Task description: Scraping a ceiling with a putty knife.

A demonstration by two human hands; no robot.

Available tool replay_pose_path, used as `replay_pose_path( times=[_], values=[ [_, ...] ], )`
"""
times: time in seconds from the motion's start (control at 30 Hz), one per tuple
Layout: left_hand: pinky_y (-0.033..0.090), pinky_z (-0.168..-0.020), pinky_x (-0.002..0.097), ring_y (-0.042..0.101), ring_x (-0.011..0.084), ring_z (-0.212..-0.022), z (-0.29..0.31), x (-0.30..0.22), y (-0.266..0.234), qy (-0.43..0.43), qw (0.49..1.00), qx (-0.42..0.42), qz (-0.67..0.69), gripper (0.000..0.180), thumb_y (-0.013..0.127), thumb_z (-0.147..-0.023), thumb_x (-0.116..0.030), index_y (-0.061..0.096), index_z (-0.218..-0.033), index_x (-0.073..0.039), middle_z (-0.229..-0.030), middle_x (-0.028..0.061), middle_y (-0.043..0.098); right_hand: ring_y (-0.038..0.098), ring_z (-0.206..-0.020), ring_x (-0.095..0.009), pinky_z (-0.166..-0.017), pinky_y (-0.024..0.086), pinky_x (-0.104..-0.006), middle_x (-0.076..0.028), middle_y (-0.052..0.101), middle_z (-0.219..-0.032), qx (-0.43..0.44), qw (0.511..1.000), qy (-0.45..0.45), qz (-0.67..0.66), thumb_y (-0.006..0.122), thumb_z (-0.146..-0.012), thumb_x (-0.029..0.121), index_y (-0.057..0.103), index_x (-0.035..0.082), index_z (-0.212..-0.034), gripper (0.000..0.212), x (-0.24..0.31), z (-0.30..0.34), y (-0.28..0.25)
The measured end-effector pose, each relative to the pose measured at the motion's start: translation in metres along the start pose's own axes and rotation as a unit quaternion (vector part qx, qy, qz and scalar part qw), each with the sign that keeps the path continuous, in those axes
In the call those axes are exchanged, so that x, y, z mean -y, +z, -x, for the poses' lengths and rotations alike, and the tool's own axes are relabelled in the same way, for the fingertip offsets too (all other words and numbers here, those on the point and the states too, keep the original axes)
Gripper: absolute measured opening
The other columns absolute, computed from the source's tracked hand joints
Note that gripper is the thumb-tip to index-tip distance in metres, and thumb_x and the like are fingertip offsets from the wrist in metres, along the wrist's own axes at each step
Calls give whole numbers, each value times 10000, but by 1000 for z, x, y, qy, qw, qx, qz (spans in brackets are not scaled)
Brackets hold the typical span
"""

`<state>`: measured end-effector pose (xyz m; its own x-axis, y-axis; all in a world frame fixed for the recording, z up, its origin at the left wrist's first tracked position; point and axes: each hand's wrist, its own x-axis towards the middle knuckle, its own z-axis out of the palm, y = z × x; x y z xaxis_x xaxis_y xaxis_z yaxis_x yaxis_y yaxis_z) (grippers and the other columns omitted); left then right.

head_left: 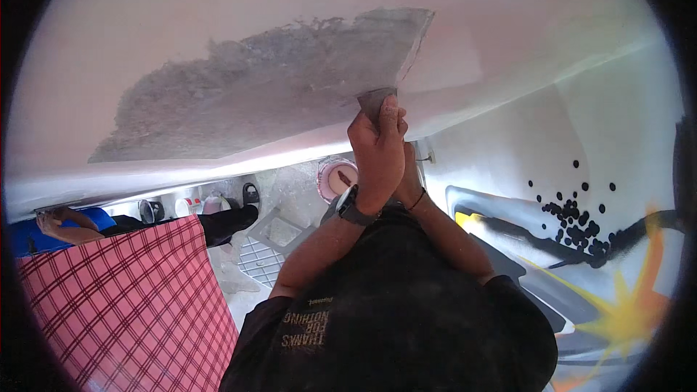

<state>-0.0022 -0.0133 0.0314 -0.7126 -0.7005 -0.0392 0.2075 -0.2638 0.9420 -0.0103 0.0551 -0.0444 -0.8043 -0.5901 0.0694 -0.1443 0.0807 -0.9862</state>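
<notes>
In front of me, a large rough grey patch [268,80] shows in the pale pinkish wall [508,22]. My left hand [377,156], with a dark watch on its wrist, is closed round a flat scraper blade [375,101] at the patch's lower right edge. The blade touches or nearly touches the wall. Close behind the left hand is my right hand [410,168], with a thin dark band on its wrist. Its fingers are mostly hidden, so its grip cannot be made out.
Below stands a pinkish bucket [321,179] of pale paste with a brown object inside. A grey frame [279,232] and a grid panel [260,261] lie nearby. A co-worker's hand [54,223] shows at left, beside a pink plaid cloth [138,297]. Right: a painted wall [501,152].
</notes>
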Motion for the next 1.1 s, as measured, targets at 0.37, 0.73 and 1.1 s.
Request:
replay_pose_path(
  times=[0.37, 0.73, 1.1],
  values=[
    [277, -409, 217, 393, 44, -472, -1, 1, -3, -1, 1000, -6, 10, 318, 551, -990, -264, 546, -787, -19, -583, -22, 475, 668, -656, -339, -533, 493, -388, -207, 638, -694, 46, 990, -55, 117, 685, -777, 172, 568, -42, -950, 299, -16, -4, 1],
    [276, -412, 216, 385, 40, -466, -2, -19, -3, 34, 999, 18, 9, 327, 540, -994, -267, 551, -783, -18, -578, -16, 484, 681, -667, -280, -535, 494, -378, -203, 645, -695, 52, 992, -27, 108, 679, -796, 170, 538, -47, -1006, 333, 17, -4, 0],
    [309, -454, 223, 406, 49, -507, -6, -18, -10, 12, 1000, 10, -15, 326, 560, -983, -250, 556, -771, -3, -599, -9, 495, 680, -671, -328, -536, 498, -378, -207, 651, -708, 19, 993, -25, 112, 668, -821, 195, 533, -29, -1024, 331, 19, -6, 9]
  ],
)
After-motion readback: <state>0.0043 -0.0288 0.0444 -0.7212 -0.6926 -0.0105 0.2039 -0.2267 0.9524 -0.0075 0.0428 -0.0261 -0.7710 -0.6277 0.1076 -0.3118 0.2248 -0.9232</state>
